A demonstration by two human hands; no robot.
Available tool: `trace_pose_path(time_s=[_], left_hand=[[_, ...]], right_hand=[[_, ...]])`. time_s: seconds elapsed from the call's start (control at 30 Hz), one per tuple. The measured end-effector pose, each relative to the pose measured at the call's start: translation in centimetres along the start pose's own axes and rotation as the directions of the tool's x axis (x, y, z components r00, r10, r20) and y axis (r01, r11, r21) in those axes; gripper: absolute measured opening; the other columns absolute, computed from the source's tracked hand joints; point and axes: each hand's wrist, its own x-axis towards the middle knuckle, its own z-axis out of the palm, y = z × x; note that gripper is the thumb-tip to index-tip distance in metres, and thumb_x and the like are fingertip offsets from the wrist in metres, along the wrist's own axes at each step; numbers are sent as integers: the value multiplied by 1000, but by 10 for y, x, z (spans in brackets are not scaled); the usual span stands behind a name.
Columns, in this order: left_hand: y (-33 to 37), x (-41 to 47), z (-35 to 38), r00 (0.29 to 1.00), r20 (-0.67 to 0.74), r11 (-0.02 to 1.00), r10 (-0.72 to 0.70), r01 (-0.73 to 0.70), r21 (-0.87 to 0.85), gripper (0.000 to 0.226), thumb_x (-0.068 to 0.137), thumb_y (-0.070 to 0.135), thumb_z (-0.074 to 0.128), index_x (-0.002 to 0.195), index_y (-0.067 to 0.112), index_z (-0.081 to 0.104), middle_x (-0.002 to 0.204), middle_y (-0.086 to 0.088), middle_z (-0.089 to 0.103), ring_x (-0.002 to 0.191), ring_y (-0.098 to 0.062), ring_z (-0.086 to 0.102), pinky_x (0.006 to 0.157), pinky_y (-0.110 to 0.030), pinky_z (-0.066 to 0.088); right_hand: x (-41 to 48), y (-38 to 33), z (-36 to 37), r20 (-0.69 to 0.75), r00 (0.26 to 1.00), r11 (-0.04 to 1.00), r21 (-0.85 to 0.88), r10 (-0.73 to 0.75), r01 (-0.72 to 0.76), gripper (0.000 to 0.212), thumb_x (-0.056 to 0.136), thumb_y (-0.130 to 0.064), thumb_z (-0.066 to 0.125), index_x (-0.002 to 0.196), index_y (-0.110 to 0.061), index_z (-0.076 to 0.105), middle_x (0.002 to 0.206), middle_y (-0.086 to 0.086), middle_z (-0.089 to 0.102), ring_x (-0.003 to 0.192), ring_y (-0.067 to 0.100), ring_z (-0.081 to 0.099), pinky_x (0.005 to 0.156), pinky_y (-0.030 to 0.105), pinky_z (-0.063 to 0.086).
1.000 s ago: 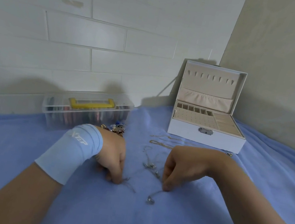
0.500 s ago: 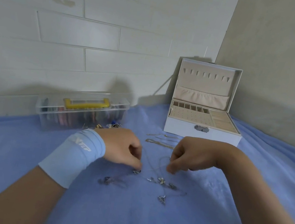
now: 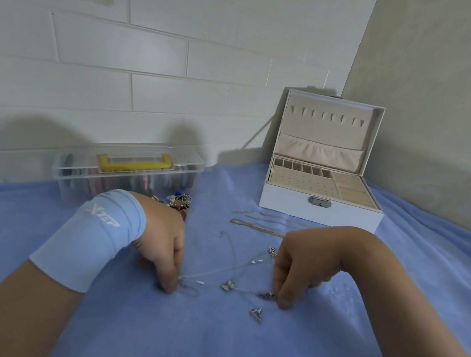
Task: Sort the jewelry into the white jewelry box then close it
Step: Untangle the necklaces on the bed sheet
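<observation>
Left hand [image 3: 163,247] and right hand [image 3: 303,267] are pinched onto tangled silver chains [image 3: 227,285] between them. Nothing is seen stored yet in the open box [image 3: 286,202] beyond them.

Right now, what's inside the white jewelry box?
The white jewelry box stands open. Inside are small slots, a dotted panel and ridged rolls, no jewelry. The lid pocket hides its inside.

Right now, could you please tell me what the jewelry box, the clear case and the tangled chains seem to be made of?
Jewelry box: smooth white shell, possibly faux leather; beige fabric-like lining; metal clasp. Clear case: see-through plastic with a yellow handle. Tangled chains: thin, glinting silvery metal; which metal is unclear.
</observation>
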Motion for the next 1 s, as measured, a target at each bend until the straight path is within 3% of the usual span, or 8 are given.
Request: trace_pose_path(time_s=[0.1, 0.23, 0.4, 0.57, 0.67, 0.77, 0.9, 1.0], left_hand=[[-4, -4, -1, 999, -30, 999, -32, 31, -30, 22, 70, 53, 82, 82, 35, 77, 74, 22, 69, 74, -1, 63, 65, -13, 47], [6, 4, 4, 962, -264, 989, 67, -99, -110, 26, 77, 56, 74, 91, 34, 74, 92, 21, 70, 88, 1, 64, 87, -24, 53], [25, 16, 13, 961, -244, 989, 132, -143, -27, 16, 78, 40, 77, 89, 29, 76, 81, 14, 73, 70, -2, 65, 64, -17, 48], [11, 13, 9, 978, -205, 999, 47, -46, 9, 10, 78, 36, 77, 85, 28, 78, 85, 13, 75, 78, -5, 68, 77, -23, 55], [6, 11, 7, 981, -196, 999, 0, 7, 34, 6, 77, 34, 75, 74, 28, 74, 83, 13, 73, 72, -6, 64, 64, -19, 50], [7, 13, 7, 977, -214, 999, -1, 11, 44, 5, 80, 32, 70, 78, 28, 71, 86, 15, 70, 80, -7, 65, 71, -22, 54], [22, 25, 1, 889, -425, 975, 169, -215, -61, 11, 89, 27, 64, 97, 32, 71, 96, 16, 65, 83, -1, 58, 79, -18, 46], [36, 40, -3, 854, -438, 956, 280, -291, 43, 20, 91, 27, 65, 107, 37, 72, 109, 14, 57, 98, -5, 56, 89, -23, 44]], right_hand=[[-2, 2, 0, -45, 999, 999, 40, -31, 33, 12, 75, -37, 85, 82, -30, 77, 71, -12, 67, 68, 8, 54, 66, 25, 46], [-7, -8, 2, -136, 973, 966, 156, -187, 208, 17, 77, -39, 84, 76, -26, 73, 70, -7, 64, 66, 8, 49, 64, 23, 40], [-4, -29, 14, 44, 975, 976, 40, -218, 216, 20, 76, -31, 86, 89, -17, 80, 69, -4, 66, 62, 11, 51, 61, 28, 40], [-14, -16, 6, 167, 981, 986, -114, -104, 124, 18, 78, -32, 85, 87, -18, 80, 63, -11, 64, 51, 4, 49, 60, 27, 40], [-21, -4, 0, 216, 976, 984, -171, -2, 40, 14, 79, -38, 82, 79, -25, 77, 63, -12, 66, 53, 5, 50, 54, 23, 37], [-33, 10, -11, 218, 976, 996, -92, 5, 15, 14, 83, -41, 78, 80, -27, 76, 66, -8, 67, 55, 9, 50, 53, 22, 38], [-18, 25, -21, -120, 986, 981, 138, -119, 135, 13, 87, -33, 75, 89, -20, 77, 67, -7, 63, 54, 12, 49, 53, 25, 39], [7, 24, -19, -363, 920, 979, 82, -145, 187, 15, 85, -26, 78, 98, -33, 77, 88, -5, 70, 53, 2, 51, 51, 15, 41]])
